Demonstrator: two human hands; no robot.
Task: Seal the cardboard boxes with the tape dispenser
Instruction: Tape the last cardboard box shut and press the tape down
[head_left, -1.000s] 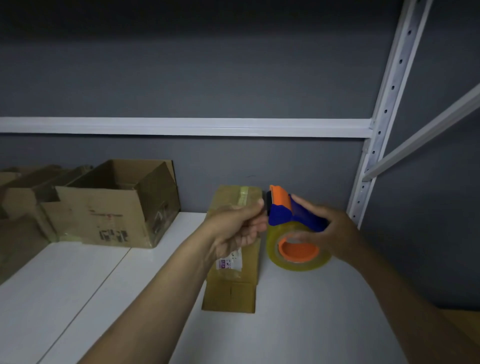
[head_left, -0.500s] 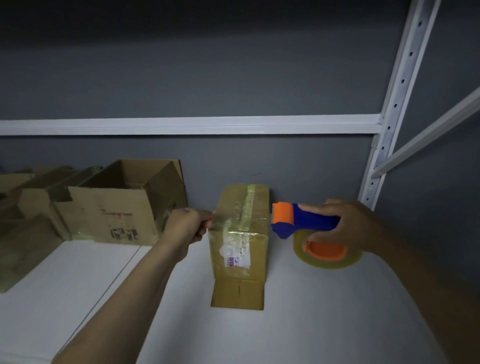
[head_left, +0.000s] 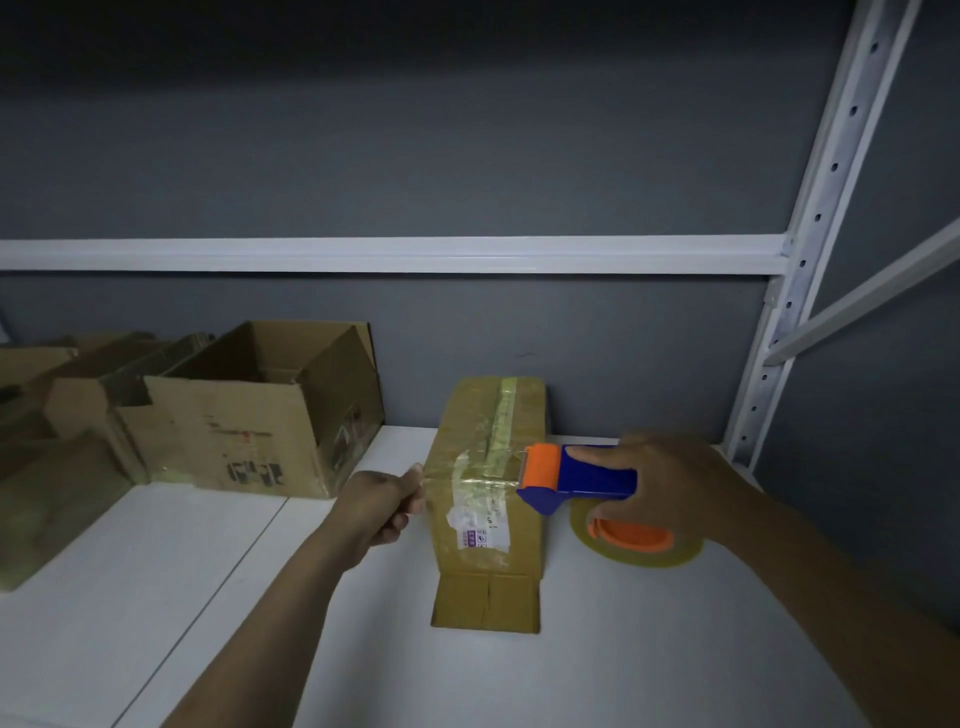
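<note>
On a white shelf (head_left: 156, 597), right of an open cardboard box (head_left: 249, 447), lies a closed cardboard box (head_left: 488, 561). The right hand (head_left: 675, 483) grips the tape dispenser (head_left: 582, 478) at the closed box's right edge; the left hand (head_left: 379, 499) pinches the tape (head_left: 467, 478) stretched across its top.

A: What does everything sit on?
B: A white shelf board (head_left: 156, 597), with a thin dark seam (head_left: 237, 566) running slantwise across its left part.
A: And behind?
B: A dull grey wall (head_left: 415, 156), darker toward the top. A white horizontal rail (head_left: 389, 254) crosses it and meets a white upright post (head_left: 831, 171) on the right. The post has a row of holes punched down it.
A: Anything else by that post?
B: A white diagonal brace (head_left: 857, 306) that rises toward the right edge.
</note>
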